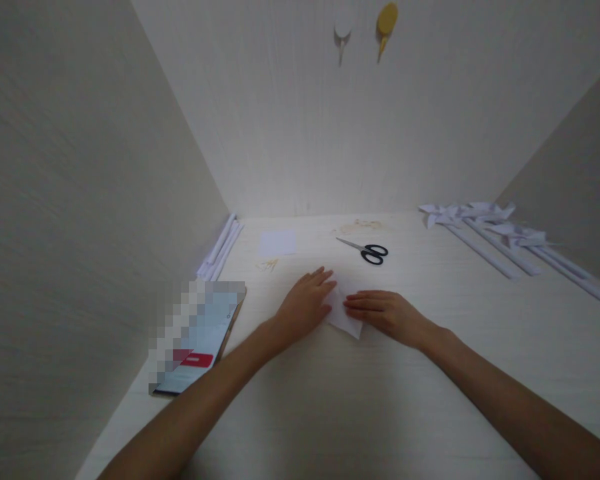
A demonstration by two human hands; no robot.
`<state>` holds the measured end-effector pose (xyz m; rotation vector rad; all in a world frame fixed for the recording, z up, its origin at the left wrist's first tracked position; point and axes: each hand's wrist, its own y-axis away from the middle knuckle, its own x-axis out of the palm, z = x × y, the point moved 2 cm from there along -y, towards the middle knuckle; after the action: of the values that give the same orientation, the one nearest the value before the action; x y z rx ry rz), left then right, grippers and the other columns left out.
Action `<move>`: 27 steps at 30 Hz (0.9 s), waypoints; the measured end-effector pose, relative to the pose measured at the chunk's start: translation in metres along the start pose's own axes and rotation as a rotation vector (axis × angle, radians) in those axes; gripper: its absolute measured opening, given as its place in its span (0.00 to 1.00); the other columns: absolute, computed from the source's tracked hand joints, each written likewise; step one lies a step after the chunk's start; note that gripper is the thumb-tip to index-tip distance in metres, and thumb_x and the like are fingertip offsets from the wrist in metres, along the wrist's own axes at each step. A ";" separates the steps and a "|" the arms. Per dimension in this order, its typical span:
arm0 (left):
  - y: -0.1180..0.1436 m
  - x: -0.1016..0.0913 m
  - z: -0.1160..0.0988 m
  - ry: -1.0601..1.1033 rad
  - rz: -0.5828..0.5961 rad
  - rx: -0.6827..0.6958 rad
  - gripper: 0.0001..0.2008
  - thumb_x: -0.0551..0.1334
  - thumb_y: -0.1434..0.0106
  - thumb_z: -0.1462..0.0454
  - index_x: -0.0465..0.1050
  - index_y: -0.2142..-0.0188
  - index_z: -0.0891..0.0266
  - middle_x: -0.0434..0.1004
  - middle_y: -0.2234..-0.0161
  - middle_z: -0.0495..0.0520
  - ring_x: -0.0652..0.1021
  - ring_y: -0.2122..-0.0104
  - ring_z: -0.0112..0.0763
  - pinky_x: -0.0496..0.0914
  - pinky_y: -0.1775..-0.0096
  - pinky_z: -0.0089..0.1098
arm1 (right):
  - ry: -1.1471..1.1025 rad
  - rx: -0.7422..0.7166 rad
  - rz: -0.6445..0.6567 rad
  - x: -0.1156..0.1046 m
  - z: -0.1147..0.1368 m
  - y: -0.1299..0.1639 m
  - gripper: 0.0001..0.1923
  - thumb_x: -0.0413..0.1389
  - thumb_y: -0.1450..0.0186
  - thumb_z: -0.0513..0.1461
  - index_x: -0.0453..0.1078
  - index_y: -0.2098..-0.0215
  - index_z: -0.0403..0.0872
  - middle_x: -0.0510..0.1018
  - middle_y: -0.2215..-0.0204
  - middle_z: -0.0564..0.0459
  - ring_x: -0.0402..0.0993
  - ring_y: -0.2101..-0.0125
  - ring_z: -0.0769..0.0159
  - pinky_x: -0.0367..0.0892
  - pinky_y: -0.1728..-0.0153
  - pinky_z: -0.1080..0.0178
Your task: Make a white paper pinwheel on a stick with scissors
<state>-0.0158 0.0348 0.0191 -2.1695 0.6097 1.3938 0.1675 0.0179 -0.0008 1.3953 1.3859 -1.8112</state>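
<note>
A small white sheet of paper (pixel 346 321) lies on the table between my hands, turned at an angle and seemingly folded. My left hand (pixel 307 300) rests on its left edge, fingers stretched and slightly apart. From the other side, my right hand (pixel 380 313) has its fingers pressed together on the right edge of the paper; the thumb is hidden. Just beyond the hands lies a pair of scissors (pixel 367 253) with black handles, blades toward the left. A flat white paper square (pixel 278 243) and several thin yellowish sticks (pixel 267 265) are up and left of my left hand.
Paper pinwheels (pixel 480 212) on rolled paper sticks (pixel 485 250) lie at the back right. More paper rolls (pixel 223 247) rest against the left wall. A tablet-like device (pixel 210 333), partly blurred, lies left of my forearm. Two hooks (pixel 387 20) hang on the back wall.
</note>
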 end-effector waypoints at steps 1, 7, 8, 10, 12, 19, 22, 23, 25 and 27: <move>0.001 0.000 0.000 -0.057 0.083 0.051 0.20 0.54 0.45 0.70 0.63 0.52 0.67 0.57 0.44 0.62 0.55 0.43 0.40 0.51 0.45 0.42 | -0.009 -0.005 0.023 -0.001 -0.001 0.000 0.17 0.41 0.35 0.34 0.69 0.56 0.44 0.74 0.57 0.51 0.69 0.56 0.66 0.66 0.53 0.61; 0.006 -0.009 0.001 -0.147 0.296 0.193 0.21 0.50 0.39 0.66 0.57 0.47 0.70 0.52 0.43 0.68 0.56 0.43 0.39 0.53 0.46 0.40 | -0.236 0.117 0.150 -0.008 -0.008 0.001 0.17 0.40 0.34 0.36 0.68 0.54 0.44 0.73 0.55 0.48 0.69 0.55 0.67 0.65 0.53 0.62; 0.006 -0.011 0.001 -0.145 0.318 0.201 0.21 0.50 0.39 0.65 0.57 0.47 0.69 0.51 0.43 0.69 0.55 0.43 0.40 0.53 0.46 0.41 | -0.301 0.140 0.155 -0.010 -0.009 0.002 0.17 0.41 0.34 0.37 0.68 0.54 0.44 0.73 0.55 0.48 0.68 0.54 0.67 0.64 0.53 0.63; 0.007 -0.013 0.001 -0.135 0.361 0.217 0.22 0.51 0.39 0.63 0.57 0.46 0.67 0.49 0.42 0.69 0.54 0.43 0.42 0.54 0.47 0.42 | -0.447 0.175 0.135 -0.013 -0.010 0.003 0.16 0.42 0.35 0.38 0.69 0.56 0.45 0.74 0.56 0.49 0.68 0.54 0.67 0.64 0.53 0.63; 0.009 -0.014 0.000 -0.124 0.392 0.240 0.22 0.50 0.39 0.62 0.55 0.45 0.64 0.47 0.42 0.68 0.53 0.43 0.44 0.54 0.48 0.44 | -0.593 0.235 0.092 -0.014 -0.012 0.003 0.14 0.45 0.36 0.40 0.71 0.60 0.47 0.76 0.60 0.49 0.70 0.58 0.67 0.66 0.56 0.63; 0.018 -0.005 -0.014 -0.122 0.366 0.233 0.19 0.49 0.38 0.59 0.60 0.49 0.60 0.46 0.41 0.64 0.48 0.42 0.52 0.50 0.47 0.49 | -0.692 0.645 0.061 -0.009 -0.015 -0.002 0.16 0.49 0.40 0.46 0.68 0.77 0.43 0.70 0.79 0.54 0.66 0.77 0.70 0.61 0.76 0.68; 0.019 -0.003 -0.017 -0.133 0.372 0.224 0.17 0.48 0.38 0.58 0.65 0.54 0.61 0.48 0.41 0.63 0.48 0.42 0.54 0.49 0.47 0.50 | -0.680 0.723 0.070 -0.006 -0.014 -0.003 0.16 0.48 0.39 0.46 0.65 0.78 0.44 0.67 0.80 0.56 0.64 0.77 0.71 0.59 0.76 0.69; 0.019 -0.003 -0.017 -0.129 0.371 0.226 0.17 0.48 0.38 0.58 0.64 0.53 0.61 0.48 0.41 0.63 0.48 0.42 0.54 0.49 0.47 0.51 | -0.672 0.743 0.075 -0.005 -0.014 -0.003 0.16 0.47 0.39 0.46 0.64 0.78 0.44 0.67 0.80 0.56 0.63 0.77 0.71 0.58 0.77 0.69; 0.018 -0.003 -0.015 -0.106 0.368 0.231 0.20 0.48 0.38 0.58 0.58 0.48 0.61 0.48 0.41 0.61 0.47 0.42 0.53 0.48 0.46 0.50 | -0.643 0.772 0.085 -0.004 -0.014 -0.003 0.16 0.46 0.39 0.46 0.63 0.78 0.44 0.66 0.81 0.57 0.62 0.78 0.71 0.56 0.78 0.69; 0.018 -0.003 -0.012 -0.066 0.370 0.239 0.24 0.49 0.38 0.59 0.49 0.43 0.61 0.48 0.41 0.60 0.47 0.42 0.51 0.47 0.45 0.48 | -0.580 0.791 0.094 -0.003 -0.016 -0.003 0.16 0.45 0.38 0.46 0.62 0.78 0.44 0.66 0.82 0.57 0.61 0.80 0.71 0.55 0.79 0.69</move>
<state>-0.0190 0.0137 0.0239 -1.8784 1.1346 1.4782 0.1733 0.0325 0.0030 1.0572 0.3016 -2.5492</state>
